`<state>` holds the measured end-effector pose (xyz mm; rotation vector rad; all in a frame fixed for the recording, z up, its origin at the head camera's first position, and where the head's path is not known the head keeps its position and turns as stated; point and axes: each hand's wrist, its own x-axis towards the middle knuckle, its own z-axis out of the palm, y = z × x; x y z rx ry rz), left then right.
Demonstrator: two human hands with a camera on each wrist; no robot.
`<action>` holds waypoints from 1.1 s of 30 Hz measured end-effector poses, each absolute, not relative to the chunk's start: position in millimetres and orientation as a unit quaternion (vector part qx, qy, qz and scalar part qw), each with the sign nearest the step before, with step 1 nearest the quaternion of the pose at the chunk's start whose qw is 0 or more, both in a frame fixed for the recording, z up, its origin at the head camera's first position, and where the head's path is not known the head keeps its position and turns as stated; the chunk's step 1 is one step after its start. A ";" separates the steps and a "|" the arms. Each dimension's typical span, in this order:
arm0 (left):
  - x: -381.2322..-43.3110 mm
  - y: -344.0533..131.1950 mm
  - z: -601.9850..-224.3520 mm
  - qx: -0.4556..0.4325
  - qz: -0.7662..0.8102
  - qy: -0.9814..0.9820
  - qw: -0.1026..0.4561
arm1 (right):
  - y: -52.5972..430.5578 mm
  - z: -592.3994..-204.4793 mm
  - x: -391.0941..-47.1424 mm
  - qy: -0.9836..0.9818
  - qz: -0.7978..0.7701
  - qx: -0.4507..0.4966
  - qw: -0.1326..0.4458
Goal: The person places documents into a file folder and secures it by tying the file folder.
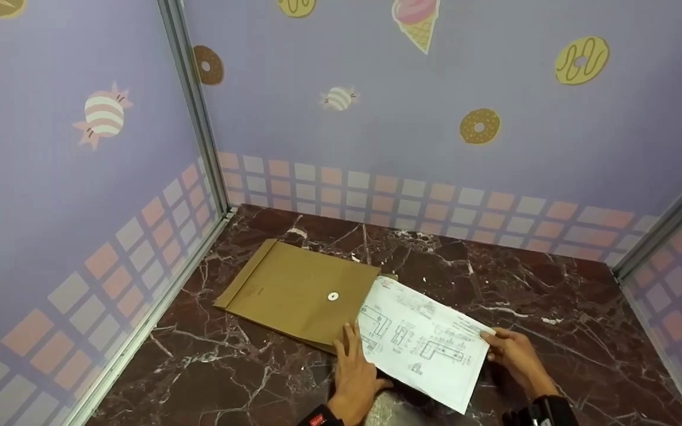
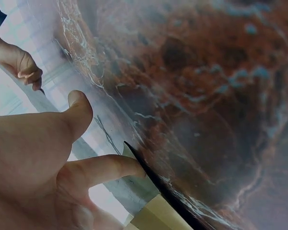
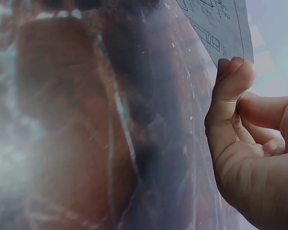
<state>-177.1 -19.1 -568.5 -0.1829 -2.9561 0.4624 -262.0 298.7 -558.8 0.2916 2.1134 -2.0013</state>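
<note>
A brown paper envelope (image 1: pixel 293 284) lies flat on the marble surface, a round white button on its face. Out of its right-hand end sticks a white sheet of paper (image 1: pixel 436 328) printed with technical drawings; how much of it sits inside is hidden. My right hand (image 1: pixel 517 358) pinches the sheet's far right corner between thumb and fingers, as the right wrist view also shows on the paper (image 3: pixel 221 28). Fingers of my left hand (image 1: pixel 356 376) rest on the envelope near its mouth. In the left wrist view that thumb stands apart from the extended index finger (image 2: pixel 105 170).
Dark red marble (image 1: pixel 216 373) with white veins spreads around the envelope. Purple walls (image 1: pixel 341 136) with sweets and pink-and-white squares close off the back and both sides. Metal posts (image 1: pixel 199 112) mark the corners.
</note>
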 end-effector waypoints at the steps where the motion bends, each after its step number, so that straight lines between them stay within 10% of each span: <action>1: -176.9 -18.7 -568.8 -0.059 0.153 -0.984 0.072 | 298.2 -558.0 -262.9 0.720 -0.679 0.098 0.107; 33: -176.8 -17.2 -567.5 -0.045 0.184 -0.980 0.066 | 310.4 -553.3 -258.3 0.741 -0.659 0.094 0.085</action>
